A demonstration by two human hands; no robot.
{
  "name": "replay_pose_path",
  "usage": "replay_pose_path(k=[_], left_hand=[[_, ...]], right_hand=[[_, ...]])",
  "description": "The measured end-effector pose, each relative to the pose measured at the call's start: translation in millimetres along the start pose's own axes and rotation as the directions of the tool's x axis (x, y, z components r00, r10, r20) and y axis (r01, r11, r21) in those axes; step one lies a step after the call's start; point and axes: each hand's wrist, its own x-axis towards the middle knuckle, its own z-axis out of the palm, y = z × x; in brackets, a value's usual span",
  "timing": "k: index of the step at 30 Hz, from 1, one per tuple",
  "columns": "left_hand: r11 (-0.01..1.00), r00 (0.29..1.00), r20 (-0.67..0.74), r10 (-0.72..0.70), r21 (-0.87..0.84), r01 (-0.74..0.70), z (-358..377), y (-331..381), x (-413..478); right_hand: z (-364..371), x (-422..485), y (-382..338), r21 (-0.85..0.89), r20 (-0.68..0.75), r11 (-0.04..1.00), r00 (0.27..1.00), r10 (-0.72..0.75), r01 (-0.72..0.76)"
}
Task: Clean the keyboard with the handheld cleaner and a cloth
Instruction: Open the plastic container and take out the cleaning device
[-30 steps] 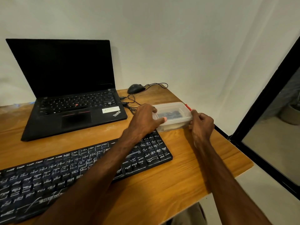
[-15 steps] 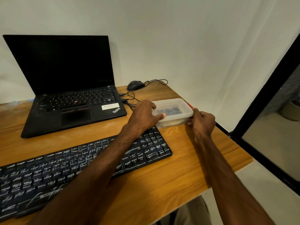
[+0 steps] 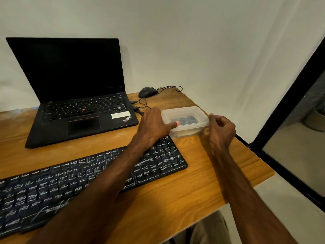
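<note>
A black keyboard (image 3: 84, 180) with white markings lies across the front of the wooden desk (image 3: 202, 184). Behind its right end sits a clear plastic box (image 3: 186, 118) with a lid, and something dark shows through the lid. My left hand (image 3: 153, 124) grips the box's left side, thumb pressed on the lid's front edge. At the box's right corner my right hand (image 3: 220, 129) has its fingers curled and pinches the lid's edge. No cloth or handheld cleaner is plainly visible.
An open black laptop (image 3: 79, 95) stands at the back left. A black mouse (image 3: 147, 92) and its cables (image 3: 140, 106) lie behind the box. The desk's right edge drops to the floor beside a black-framed glass panel (image 3: 288, 120).
The box and both hands sit slightly nearer to me on the desk. My right hand has risen to the lid's right corner, and the red piece behind the box is out of sight.
</note>
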Motion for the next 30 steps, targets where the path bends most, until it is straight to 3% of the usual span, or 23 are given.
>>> replay_pose_path(k=[16, 24, 30], left_hand=[[0.984, 0.997, 0.011, -0.074, -0.162, 0.075, -11.8, -1.7, 3.4], [0.932, 0.989, -0.004, -0.146, -0.337, 0.136, -15.4, 0.3, 10.5], [0.869, 0.999, 0.039, -0.034, -0.493, 0.049, -27.0, 3.9, 7.0]], right_hand=[[-0.1, 3.5, 8.8, 0.007, 0.07, 0.999, 0.997, -0.04, 0.039], [-0.9, 3.1, 6.0, 0.064, 0.101, 0.998, 0.995, -0.016, 0.01], [-8.7, 1.3, 2.9, 0.114, 0.123, 0.993, 0.992, 0.016, -0.03]])
